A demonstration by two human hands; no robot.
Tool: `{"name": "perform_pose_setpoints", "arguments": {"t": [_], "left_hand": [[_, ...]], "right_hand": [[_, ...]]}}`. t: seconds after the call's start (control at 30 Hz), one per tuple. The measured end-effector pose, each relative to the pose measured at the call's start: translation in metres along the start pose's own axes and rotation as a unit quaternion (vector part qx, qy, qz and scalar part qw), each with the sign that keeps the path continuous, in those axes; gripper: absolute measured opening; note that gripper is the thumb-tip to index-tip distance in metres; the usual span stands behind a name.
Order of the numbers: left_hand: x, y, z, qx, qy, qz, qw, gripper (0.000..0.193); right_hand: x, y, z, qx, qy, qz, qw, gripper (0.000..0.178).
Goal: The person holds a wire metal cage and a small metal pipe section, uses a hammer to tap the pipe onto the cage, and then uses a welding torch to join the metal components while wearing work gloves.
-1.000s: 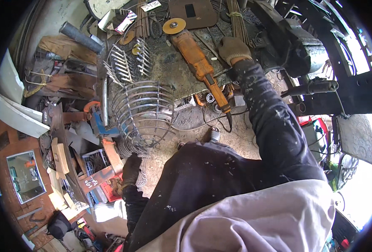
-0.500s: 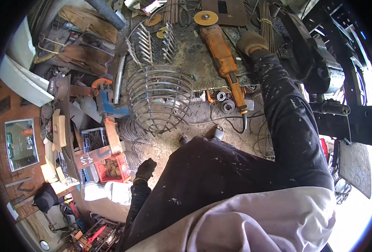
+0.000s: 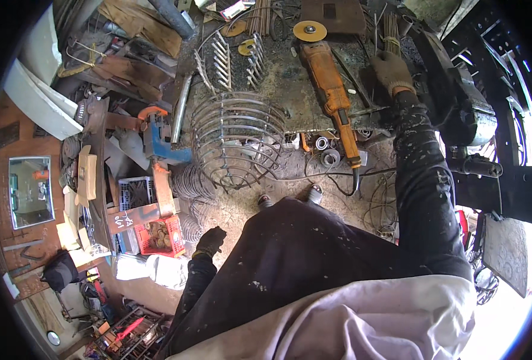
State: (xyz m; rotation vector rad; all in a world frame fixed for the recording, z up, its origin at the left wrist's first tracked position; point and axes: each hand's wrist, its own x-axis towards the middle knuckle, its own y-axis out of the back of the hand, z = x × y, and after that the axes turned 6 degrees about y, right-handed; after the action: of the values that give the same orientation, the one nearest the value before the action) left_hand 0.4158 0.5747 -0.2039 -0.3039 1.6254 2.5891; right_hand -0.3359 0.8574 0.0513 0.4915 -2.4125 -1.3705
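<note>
My right hand (image 3: 393, 73), in a brown glove, lies on the bench at the near end of a tied bundle of thin rods (image 3: 392, 30). Its back faces up and its fingers are hidden, so a grip on the rods cannot be made out. Left of it lies an orange angle grinder (image 3: 326, 78) with a yellowish disc (image 3: 309, 31). Between them rests what looks like a hammer (image 3: 368, 110). My left hand (image 3: 210, 242), in a dark glove, hangs low beside my leg, fingers loosely bent and apart, holding nothing visible.
A round cage of bent metal rods (image 3: 239, 141) projects past the bench's near edge. Behind it stand several rows of short metal prongs (image 3: 222, 63). A blue clamp-like tool (image 3: 161, 141) and a red crate (image 3: 161, 236) are at left. The grinder's cable (image 3: 338, 183) trails toward the floor.
My right hand has moved right, from beside the grinder to the rod bundle, uncovering the hammer-like tool. My left hand stays low. The whole view has shifted slightly.
</note>
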Motion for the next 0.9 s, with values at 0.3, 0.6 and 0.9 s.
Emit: {"name": "perform_pose_setpoints", "arguments": {"t": [0.3,0.6,0.9], "left_hand": [[0.070,0.077,0.053,-0.302,0.406,-0.127,0.853,0.038],[0.110,0.275,0.186,-0.288,0.393,0.302,0.819,0.021],[0.165,0.322,0.303,-0.116,0.154,0.157,0.968,0.046]], "right_hand": [[-0.015,0.037,-0.010,0.070,0.063,0.234,0.968,0.032],[-0.137,0.077,-0.145,0.565,0.132,0.087,0.810,0.015],[-0.260,-0.026,-0.214,0.750,-0.040,-0.287,0.594,0.014]]}}
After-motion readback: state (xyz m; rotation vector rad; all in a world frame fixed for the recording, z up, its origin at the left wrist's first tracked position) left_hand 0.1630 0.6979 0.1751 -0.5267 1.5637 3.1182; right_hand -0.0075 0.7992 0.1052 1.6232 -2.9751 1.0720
